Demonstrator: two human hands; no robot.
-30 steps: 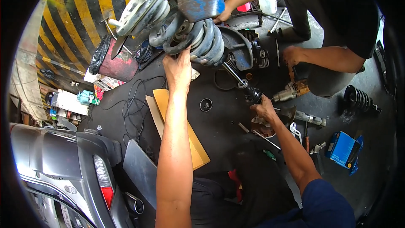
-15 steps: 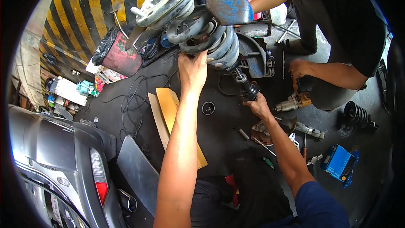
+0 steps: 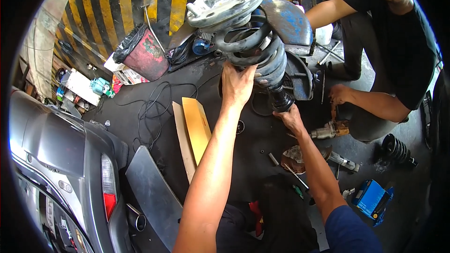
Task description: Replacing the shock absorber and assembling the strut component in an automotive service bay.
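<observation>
A dark coil spring is tilted in front of me, with a whitish round strut mount and its studs at the upper end. My left hand is closed around the spring's near-side coils; some fingers are hidden behind them. Below the coils is a black ribbed bump stop. My right hand grips its lower end, its fingers partly hidden underneath. A worn blue metal plate of the spring compressor lies against the spring's far right side.
A co-worker in black crouches at right, one hand by an impact wrench. Another strut spring and a blue box lie at right. Cardboard, cables and a red bucket are left, beyond a grey car.
My right hand has pushed the bump stop up toward the coils, and the shiny rod between them is now hidden. The spring and my left hand sit further right in view.
</observation>
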